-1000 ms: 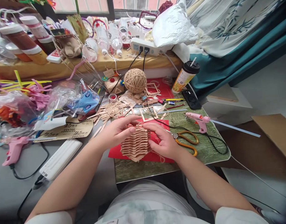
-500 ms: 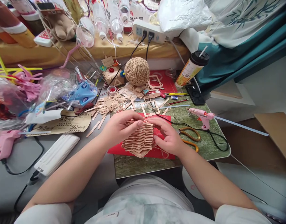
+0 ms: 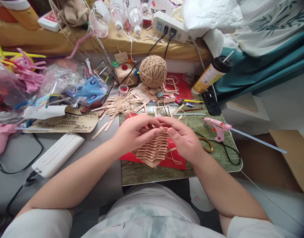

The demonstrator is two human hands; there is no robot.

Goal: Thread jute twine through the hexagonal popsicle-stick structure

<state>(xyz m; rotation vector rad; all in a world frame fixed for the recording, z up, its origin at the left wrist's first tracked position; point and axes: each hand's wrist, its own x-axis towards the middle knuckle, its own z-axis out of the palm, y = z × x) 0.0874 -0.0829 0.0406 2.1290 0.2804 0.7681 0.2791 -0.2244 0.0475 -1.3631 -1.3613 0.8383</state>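
Note:
Between my hands stands a stacked craft-stick structure (image 3: 152, 150), its thin wooden layers forming a ridged, pointed front. My left hand (image 3: 135, 135) curls over its top and left side, thumb lying along the upper layers. From the other side, my right hand (image 3: 188, 138) holds the top right edge, fingers bent over the far rim and thumb near the corner. The fingertips of both hands almost meet at the top, and what they touch there is partly hidden. Under the structure lies a red sheet (image 3: 176, 162), with a loose stick and some twine to the right.
Behind my hands are loose craft sticks (image 3: 114, 107) and a twine ball (image 3: 153, 71). At right are a pink glue gun (image 3: 218, 127), scissors (image 3: 207, 144), a phone (image 3: 211, 103) and a tilted drink cup (image 3: 211, 76). A white power strip (image 3: 59, 155) lies left.
My right thumb has risen from the structure's right side to its top corner, and the right hand now covers more of the scissors. The view has shifted slightly.

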